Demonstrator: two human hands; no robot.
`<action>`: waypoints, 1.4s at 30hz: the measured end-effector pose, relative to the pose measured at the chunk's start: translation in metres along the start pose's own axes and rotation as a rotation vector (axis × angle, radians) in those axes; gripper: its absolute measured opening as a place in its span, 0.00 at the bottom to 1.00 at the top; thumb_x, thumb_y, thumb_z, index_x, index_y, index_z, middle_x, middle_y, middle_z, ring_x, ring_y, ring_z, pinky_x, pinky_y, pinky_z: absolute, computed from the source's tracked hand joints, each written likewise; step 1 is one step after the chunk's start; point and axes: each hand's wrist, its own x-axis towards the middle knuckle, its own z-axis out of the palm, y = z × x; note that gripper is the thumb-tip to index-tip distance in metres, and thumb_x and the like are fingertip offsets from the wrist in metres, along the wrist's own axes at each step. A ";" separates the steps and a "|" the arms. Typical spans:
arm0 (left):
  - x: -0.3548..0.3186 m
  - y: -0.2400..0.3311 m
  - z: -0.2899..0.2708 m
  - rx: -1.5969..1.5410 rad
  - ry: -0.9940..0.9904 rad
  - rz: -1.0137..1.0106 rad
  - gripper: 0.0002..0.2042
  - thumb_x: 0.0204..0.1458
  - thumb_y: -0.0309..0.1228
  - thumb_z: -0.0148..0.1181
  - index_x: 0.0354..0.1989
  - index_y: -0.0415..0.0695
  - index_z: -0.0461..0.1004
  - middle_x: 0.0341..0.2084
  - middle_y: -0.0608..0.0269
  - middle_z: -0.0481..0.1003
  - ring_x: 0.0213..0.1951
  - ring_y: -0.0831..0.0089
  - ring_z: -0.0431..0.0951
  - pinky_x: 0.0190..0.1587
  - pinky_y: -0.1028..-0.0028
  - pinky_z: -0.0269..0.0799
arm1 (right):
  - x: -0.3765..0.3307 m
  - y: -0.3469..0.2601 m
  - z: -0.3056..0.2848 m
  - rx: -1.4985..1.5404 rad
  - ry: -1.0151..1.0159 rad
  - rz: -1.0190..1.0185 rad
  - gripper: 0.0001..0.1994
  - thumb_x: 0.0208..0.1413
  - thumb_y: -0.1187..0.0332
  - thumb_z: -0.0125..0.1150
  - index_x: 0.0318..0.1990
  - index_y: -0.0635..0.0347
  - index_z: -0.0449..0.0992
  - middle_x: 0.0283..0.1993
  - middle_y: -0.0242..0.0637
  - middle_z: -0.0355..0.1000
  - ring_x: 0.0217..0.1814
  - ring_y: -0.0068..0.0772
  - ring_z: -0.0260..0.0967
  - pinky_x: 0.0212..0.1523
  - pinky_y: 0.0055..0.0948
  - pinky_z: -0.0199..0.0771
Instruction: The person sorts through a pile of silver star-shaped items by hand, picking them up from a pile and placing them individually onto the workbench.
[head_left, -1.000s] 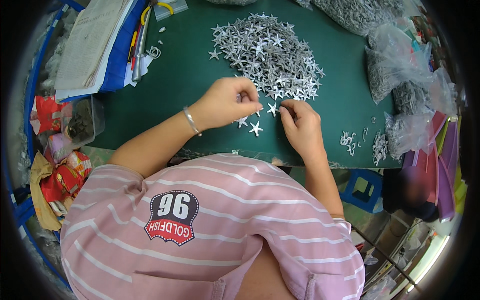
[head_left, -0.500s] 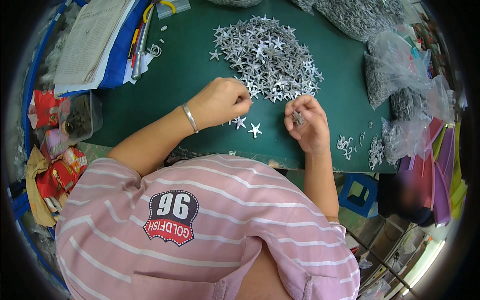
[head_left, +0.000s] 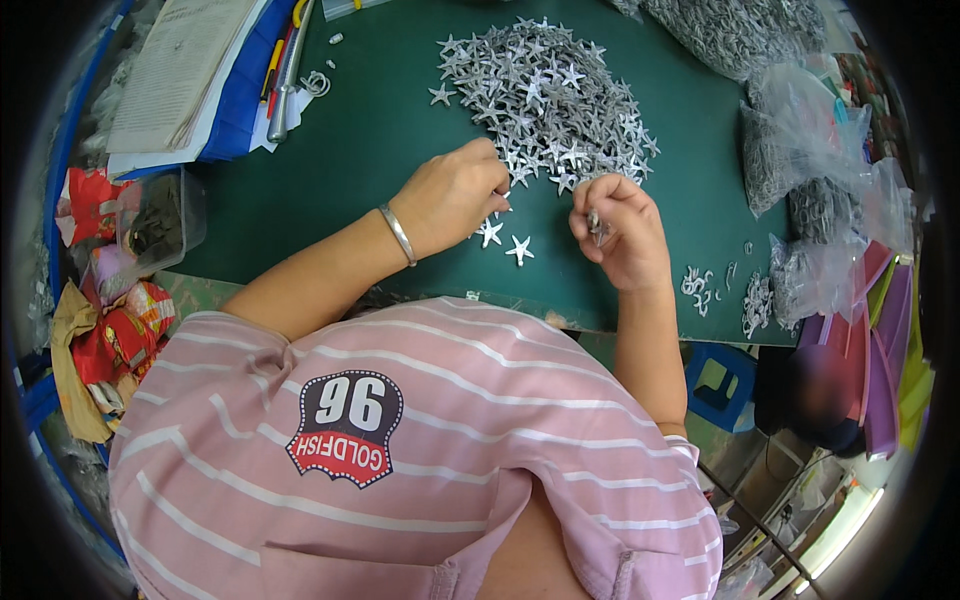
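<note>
A big heap of small silvery star-shaped metal pieces [head_left: 560,100] lies on the green table, just beyond my hands. My left hand [head_left: 450,195], a bangle at its wrist, is closed at the heap's near left edge. Part of a pale star-shaped piece [head_left: 506,199] shows at its fingertips, mostly hidden by the fingers. My right hand [head_left: 628,230] is raised in a pinch near the heap's front, holding silvery star-shaped pieces [head_left: 597,224] between thumb and fingers; how many is unclear. Loose stars [head_left: 519,250] lie on the table between and below the hands.
At the far left, a blue folder [head_left: 236,110] with papers stands beside pens and a metal rod [head_left: 282,105]. A clear plastic box [head_left: 190,220] sits at the left edge. Bags of metal pieces [head_left: 765,150] line the right side, with small hooked pieces [head_left: 697,285] nearer.
My left hand has shifted slightly right, fingertips now by a star. The right hand has turned the pieces in its pinch. The whole view has moved slightly.
</note>
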 end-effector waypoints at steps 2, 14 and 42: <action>0.000 -0.001 0.001 -0.003 0.018 -0.002 0.08 0.40 0.23 0.68 0.27 0.40 0.73 0.28 0.57 0.71 0.30 0.58 0.75 0.33 0.66 0.72 | -0.015 0.003 0.007 -0.367 0.006 0.002 0.02 0.50 0.77 0.63 0.31 0.62 0.75 0.25 0.27 0.69 0.25 0.15 0.65 0.22 0.16 0.63; -0.003 -0.004 -0.018 -0.031 -0.095 -0.036 0.09 0.43 0.24 0.66 0.32 0.38 0.73 0.28 0.55 0.72 0.31 0.60 0.76 0.35 0.67 0.72 | -0.014 0.030 0.008 0.335 -0.119 0.009 0.04 0.57 0.74 0.55 0.30 0.61 0.69 0.34 0.36 0.68 0.29 0.29 0.68 0.24 0.24 0.69; -0.026 -0.005 -0.046 -0.551 -0.090 -0.488 0.10 0.43 0.29 0.72 0.33 0.40 0.78 0.21 0.73 0.70 0.25 0.87 0.66 0.29 0.83 0.63 | 0.029 0.024 0.061 -0.892 -0.103 -0.110 0.07 0.50 0.70 0.61 0.29 0.65 0.79 0.28 0.41 0.75 0.28 0.33 0.73 0.30 0.30 0.73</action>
